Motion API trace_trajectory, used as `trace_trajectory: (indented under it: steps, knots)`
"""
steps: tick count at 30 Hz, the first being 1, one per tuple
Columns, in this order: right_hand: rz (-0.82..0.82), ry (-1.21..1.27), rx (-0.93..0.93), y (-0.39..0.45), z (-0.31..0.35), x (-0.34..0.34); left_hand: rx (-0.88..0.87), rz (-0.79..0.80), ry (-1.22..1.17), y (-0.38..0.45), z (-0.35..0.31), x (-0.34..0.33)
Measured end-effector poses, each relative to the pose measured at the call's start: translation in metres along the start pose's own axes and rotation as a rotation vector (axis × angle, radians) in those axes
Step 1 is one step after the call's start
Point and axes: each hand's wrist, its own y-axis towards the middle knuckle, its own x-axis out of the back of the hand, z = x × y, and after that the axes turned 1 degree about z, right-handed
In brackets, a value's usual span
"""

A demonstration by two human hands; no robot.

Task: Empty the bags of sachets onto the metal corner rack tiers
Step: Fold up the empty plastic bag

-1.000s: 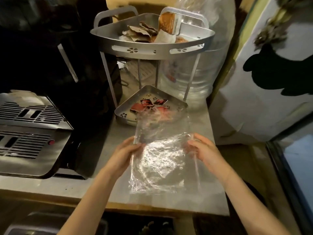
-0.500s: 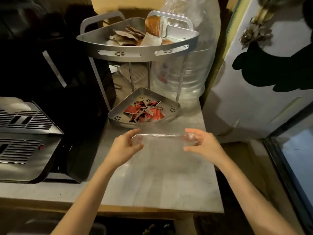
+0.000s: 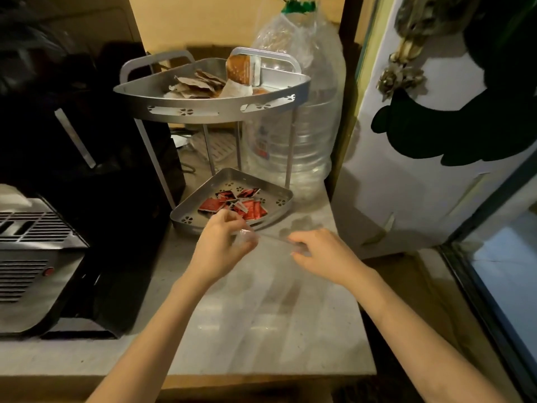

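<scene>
The bag [image 3: 270, 238], clear and now empty, has gone from a spread sheet a second ago to a thin strip stretched taut between both hands over the counter [image 3: 261, 330], so its red sachets [image 3: 235, 205] already lie in the rack's [image 3: 209, 107] lower tier. Left hand [image 3: 222, 245] fingers pinch one end and right hand [image 3: 319, 255] fingers pinch the other, just in front of that tier.

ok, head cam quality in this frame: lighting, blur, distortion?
Head view: dim, warm light, with the black appliance at left nearly lost in shadow. Both hands are motion-blurred, and the clear bag between them is barely legible. Soft glare patches lie on the counter. Wide-angle bending curves the door edge at right. The red sachets stay reasonably sharp.
</scene>
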Motion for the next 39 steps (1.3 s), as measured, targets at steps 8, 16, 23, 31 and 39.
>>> trace_trajectory:
  steps: [8, 16, 23, 31, 39]
  knots:
    - [-0.110, 0.916, -0.209, 0.000, -0.014, 0.015, 0.614, 0.175, -0.923, -0.028, 0.028, -0.016]
    - [0.002, 1.150, -0.509, 0.008, -0.027, -0.023, 0.575, 0.317, -1.160, -0.030, 0.036, -0.036]
    - [0.135, 1.140, -0.508, 0.006, -0.022, -0.036, 0.710, 0.265, -1.118, -0.038, 0.039, -0.043]
    - [0.389, 1.099, -0.489, 0.011, -0.010, -0.061, 0.926, 0.070, -1.133, -0.080, 0.059, -0.032]
    - [0.469, 1.102, -0.416, 0.012, 0.040, -0.105, 1.013, -0.261, -1.100, -0.148, 0.069, -0.012]
